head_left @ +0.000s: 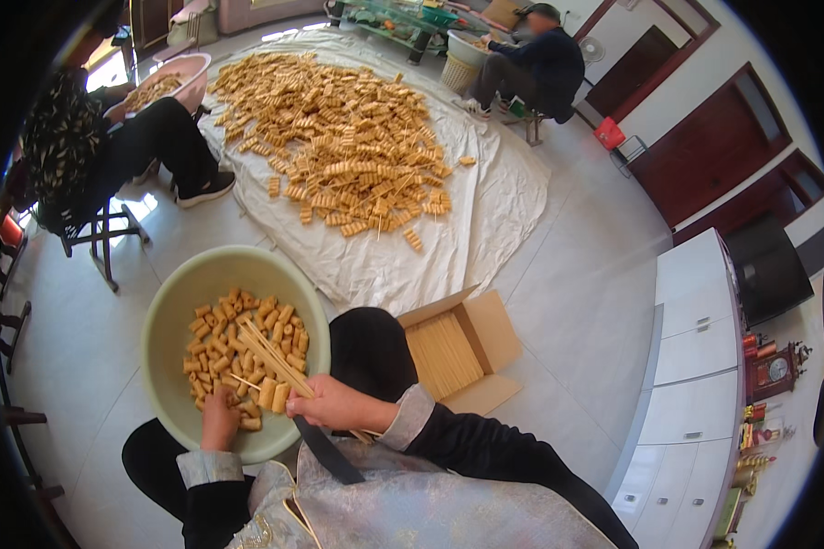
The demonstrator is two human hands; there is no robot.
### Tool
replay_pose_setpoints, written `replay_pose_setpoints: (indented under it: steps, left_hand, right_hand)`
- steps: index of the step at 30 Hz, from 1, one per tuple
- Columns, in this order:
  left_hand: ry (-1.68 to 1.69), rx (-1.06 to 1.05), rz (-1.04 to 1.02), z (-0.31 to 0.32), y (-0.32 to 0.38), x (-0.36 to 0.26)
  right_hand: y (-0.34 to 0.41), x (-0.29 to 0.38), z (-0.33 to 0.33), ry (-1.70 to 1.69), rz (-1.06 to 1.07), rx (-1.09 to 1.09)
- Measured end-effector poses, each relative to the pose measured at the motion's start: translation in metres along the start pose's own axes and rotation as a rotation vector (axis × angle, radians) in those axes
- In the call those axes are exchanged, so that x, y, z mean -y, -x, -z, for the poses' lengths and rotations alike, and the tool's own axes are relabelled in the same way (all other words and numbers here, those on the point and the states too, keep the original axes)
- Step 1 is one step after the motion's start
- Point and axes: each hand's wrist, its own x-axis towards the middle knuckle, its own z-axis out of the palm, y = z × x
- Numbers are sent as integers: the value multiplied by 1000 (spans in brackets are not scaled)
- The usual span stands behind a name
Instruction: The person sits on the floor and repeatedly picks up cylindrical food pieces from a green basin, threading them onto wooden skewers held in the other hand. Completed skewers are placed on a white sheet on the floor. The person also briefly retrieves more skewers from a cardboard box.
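A pale green plastic basin (156,329) sits before me between my knees, holding many short tan food rolls (223,353). My right hand (336,405) grips a bundle of thin wooden skewers (271,353) that slants over the basin. From the same hand, one skewer (244,381) points left with two rolls (273,396) threaded on it. Low inside the basin, my left hand (220,420) has its fingertips among the loose rolls. Whether it pinches one is hidden. A dark strap (326,453) hangs below my right hand.
A cardboard box (498,329) of skewers (446,353) stands right of my knee. Ahead, threaded rolls lie in a large pile (343,144) on a white sheet (494,199). Two people sit with basins, one at left (110,151), one at far right (539,65). White cabinets (690,405) line the right.
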Motion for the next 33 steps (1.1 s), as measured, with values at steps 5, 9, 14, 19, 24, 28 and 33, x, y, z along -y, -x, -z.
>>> replay_pose_setpoints:
  steps: [5,9,14,19,24,28,33]
  left_hand:
    - [619,100,365,29,-6,-16]
    - [934,3,585,44,-1,-44]
    - [1357,137,558,48,0,-52]
    - [1853,60,482,54,7,-67]
    - [1996,57,517,60,2,-73]
    - [2075,59,608,51,0,-76]
    - [1781,39,566,49,7,-89]
  right_hand:
    - [-2,6,0,0,9,6]
    - [-3,17,0,17,19,-33]
    - [4,26,5,93,-100,-57]
    - [7,25,-5,92,-201,13]
    - [4,21,-11,120,-268,40]
    - [3,16,-12,130,-234,59]
    - [2,13,-12,118,-196,63]
